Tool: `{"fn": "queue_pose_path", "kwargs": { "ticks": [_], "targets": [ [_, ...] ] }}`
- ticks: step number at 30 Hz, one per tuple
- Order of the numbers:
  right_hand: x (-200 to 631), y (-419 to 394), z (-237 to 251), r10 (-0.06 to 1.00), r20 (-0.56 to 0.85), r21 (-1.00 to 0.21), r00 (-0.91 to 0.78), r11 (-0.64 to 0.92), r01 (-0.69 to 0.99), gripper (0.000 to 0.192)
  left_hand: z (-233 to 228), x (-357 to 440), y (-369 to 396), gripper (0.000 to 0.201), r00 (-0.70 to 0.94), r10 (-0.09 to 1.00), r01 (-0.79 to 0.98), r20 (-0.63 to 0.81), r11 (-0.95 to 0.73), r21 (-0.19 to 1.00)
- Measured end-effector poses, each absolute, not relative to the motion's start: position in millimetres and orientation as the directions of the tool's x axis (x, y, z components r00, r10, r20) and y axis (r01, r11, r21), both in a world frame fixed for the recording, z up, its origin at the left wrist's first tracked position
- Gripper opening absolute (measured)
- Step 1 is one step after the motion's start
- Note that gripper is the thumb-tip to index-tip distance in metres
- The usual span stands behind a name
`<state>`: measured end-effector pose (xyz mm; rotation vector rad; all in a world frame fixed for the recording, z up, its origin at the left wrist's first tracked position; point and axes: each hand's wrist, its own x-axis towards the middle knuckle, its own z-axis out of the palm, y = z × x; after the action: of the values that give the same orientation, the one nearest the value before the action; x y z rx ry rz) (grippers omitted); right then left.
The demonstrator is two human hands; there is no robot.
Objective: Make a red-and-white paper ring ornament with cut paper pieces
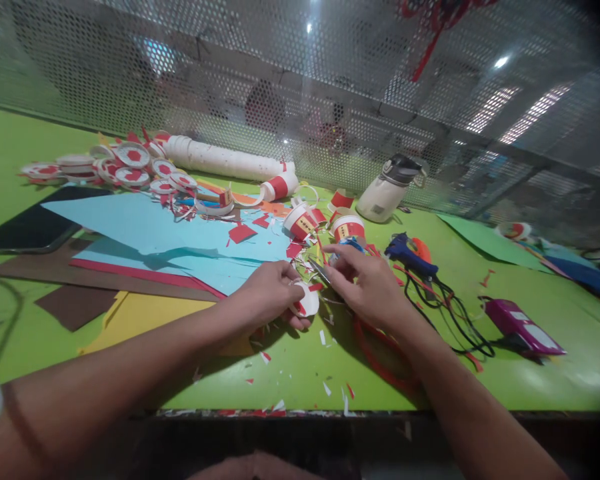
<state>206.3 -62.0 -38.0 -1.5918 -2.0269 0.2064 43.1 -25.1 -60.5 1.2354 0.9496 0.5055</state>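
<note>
A white paper-cup base [309, 300] with red bits on it is pinched in the fingers of my left hand [275, 293]. Just to its right, my right hand [367, 283] is closed on scissors [321, 271]; their metal blades point left toward the cup base, and the handles are hidden by the hand. Behind my hands lie cut paper cups, one red and white with yellow bands [301, 221] and another [347, 228] beside it. Red and white paper scraps [323, 338] are scattered around and below both hands.
Blue sheets [180, 233] and yellow paper [130, 323] lie left. A pile of discs [133, 157] and a long cup stack [230, 158] stand behind. At right are a blue glue gun [410, 255], cables, a purple box [523, 327] and a white jug [383, 193].
</note>
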Motion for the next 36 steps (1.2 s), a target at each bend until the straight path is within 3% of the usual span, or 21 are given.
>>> {"fn": "queue_pose_path", "kwargs": {
  "ticks": [5,12,20,36],
  "targets": [
    [211,-62,-33,0.972,0.198,-0.521,-0.13,0.217,0.825,0.02,-54,42,-25,0.014,0.527,0.771,0.171,-0.357,0.315,0.933],
    [208,-63,-35,0.988,0.037,-0.52,-0.148,0.145,0.841,0.015,-56,42,-25,0.011,0.552,0.767,0.158,-0.328,0.29,0.944],
    [202,-62,-44,0.991,0.054,-0.548,-0.126,0.135,0.825,0.011,-57,42,-26,0.014,0.55,0.765,0.174,-0.336,0.289,0.942],
    [203,-62,-48,0.981,0.091,-0.447,-0.171,0.193,0.873,0.012,-60,43,-27,0.013,0.55,0.764,0.207,-0.338,0.267,0.941]
  ]
}}
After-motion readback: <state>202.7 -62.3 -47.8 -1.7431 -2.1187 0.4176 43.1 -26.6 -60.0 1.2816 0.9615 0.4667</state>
